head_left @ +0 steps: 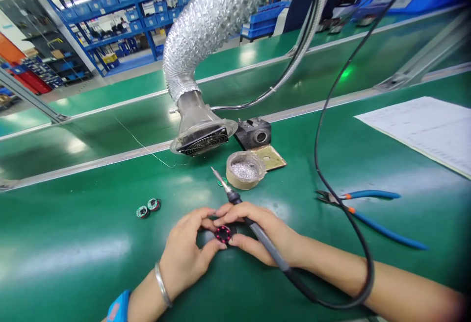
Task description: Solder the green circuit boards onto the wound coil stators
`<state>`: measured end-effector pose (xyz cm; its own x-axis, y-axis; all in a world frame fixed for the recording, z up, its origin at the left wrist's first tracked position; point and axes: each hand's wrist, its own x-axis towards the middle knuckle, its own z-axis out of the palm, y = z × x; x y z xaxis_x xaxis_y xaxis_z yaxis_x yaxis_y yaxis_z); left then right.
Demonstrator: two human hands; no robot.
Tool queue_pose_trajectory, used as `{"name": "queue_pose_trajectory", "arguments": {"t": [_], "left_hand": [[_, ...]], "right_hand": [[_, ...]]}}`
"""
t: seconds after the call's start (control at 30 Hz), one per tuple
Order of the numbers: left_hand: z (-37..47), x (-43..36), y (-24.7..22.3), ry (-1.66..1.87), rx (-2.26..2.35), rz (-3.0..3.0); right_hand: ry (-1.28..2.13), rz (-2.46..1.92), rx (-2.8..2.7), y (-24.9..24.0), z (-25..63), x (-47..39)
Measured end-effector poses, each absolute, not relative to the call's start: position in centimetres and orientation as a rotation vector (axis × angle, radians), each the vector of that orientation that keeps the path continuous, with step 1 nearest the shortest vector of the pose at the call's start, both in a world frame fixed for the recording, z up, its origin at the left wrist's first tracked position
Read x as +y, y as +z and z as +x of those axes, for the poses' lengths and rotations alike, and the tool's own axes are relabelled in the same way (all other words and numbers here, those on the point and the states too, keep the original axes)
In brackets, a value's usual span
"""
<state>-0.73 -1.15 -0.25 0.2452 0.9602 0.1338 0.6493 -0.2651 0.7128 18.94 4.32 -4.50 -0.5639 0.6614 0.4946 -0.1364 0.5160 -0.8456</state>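
Note:
A small black ring with pink-red segments (222,234), which looks like a motor stator, is pinched between the fingertips of both hands. My left hand (187,243) is closed on its left side. My right hand (270,229) touches its right side with thumb and fingertips and also carries a soldering iron (265,243), whose tip points up and left, away from the ring. Beyond the iron's tip stands a round tub of silvery solder bits (245,169). Two small round parts with green circuit boards (148,208) sit on the table left of my hands.
A fume extractor hood (206,138) on a silver duct (195,42) hangs above the far side. Behind the tub are a black iron stand (255,133) and a sponge (270,158). Blue-handled cutters (371,214) and paper sheets (423,131) lie right. The iron's black cable (318,136) loops across.

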Motion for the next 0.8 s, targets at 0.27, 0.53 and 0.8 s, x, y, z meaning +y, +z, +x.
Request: {"name": "queue_pose_trajectory", "arguments": {"t": [0.27, 0.53, 0.8], "left_hand": [[-0.4, -1.2, -0.8, 0.720, 1.588, 2.151], [-0.8, -1.2, -0.7, 0.652, 1.591, 2.183], [-0.6, -0.8, -0.3, 0.589, 1.616, 2.309]], "right_hand": [[0.731, -0.347, -2.114, -4.5, 19.1, 4.9], [0.794, -0.497, -2.088, -4.5, 18.6, 4.7], [0.414, -0.539, -2.553, -1.6, 18.4, 4.6]]}}
